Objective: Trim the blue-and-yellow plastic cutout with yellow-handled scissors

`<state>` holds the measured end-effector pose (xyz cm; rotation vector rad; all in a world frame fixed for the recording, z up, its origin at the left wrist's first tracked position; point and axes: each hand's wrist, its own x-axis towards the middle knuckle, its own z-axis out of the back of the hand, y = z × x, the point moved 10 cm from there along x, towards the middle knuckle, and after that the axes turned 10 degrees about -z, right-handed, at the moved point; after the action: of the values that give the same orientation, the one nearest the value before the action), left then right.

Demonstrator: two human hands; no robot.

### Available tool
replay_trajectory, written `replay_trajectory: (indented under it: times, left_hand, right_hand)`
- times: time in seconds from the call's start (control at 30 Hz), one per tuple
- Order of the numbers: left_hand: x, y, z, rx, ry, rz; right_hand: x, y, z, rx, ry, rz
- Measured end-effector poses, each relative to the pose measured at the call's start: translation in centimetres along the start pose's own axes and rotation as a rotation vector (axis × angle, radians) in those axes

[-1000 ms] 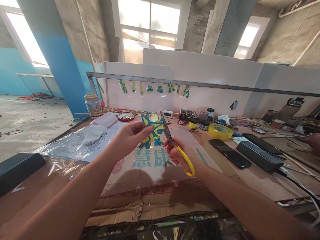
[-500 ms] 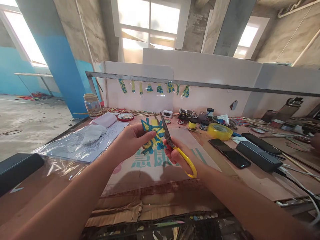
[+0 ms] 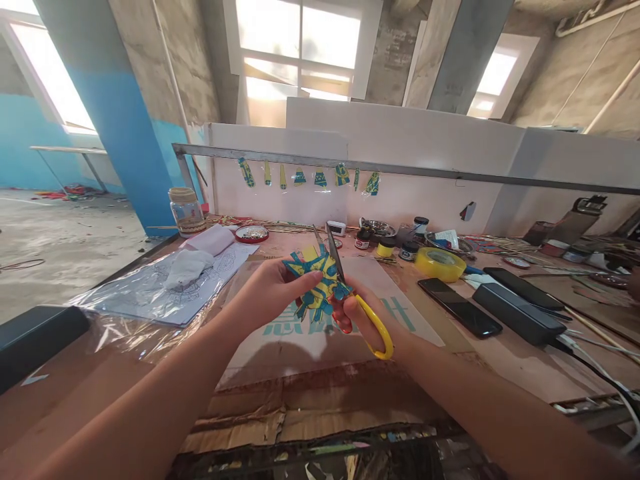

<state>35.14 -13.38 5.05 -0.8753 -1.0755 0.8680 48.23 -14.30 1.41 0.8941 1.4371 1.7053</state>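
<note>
Left hand [image 3: 267, 290] pinches the blue-and-yellow cutout [image 3: 316, 280] while right hand [image 3: 367, 320] grips yellow-handled scissors [image 3: 360, 303], blades at its edge.

Scissors [image 3: 350, 293] blades partly hidden behind cutout [image 3: 316, 280], black box [image 3: 35, 337] cut off left

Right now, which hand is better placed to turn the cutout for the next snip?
Left. The left hand already pinches the blue-and-yellow cutout; the right hand is occupied with the yellow-handled scissors.

my one head-worn view looks forward and down over the cluttered workbench [image 3: 500, 373], close in.
</note>
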Motion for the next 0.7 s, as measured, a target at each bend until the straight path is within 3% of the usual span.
replay_trajectory:
  times: [0.3,0.7]
  left_hand:
    - [0.0,-0.7,0.3,0.118,0.006,-0.032]
    - [0.1,-0.5,0.1,0.121,0.014,-0.048]
  right_hand:
    - [0.5,-0.5,0.2,0.086,0.029,0.016]
    - [0.5,-1.1,0.0,0.129,0.016,-0.022]
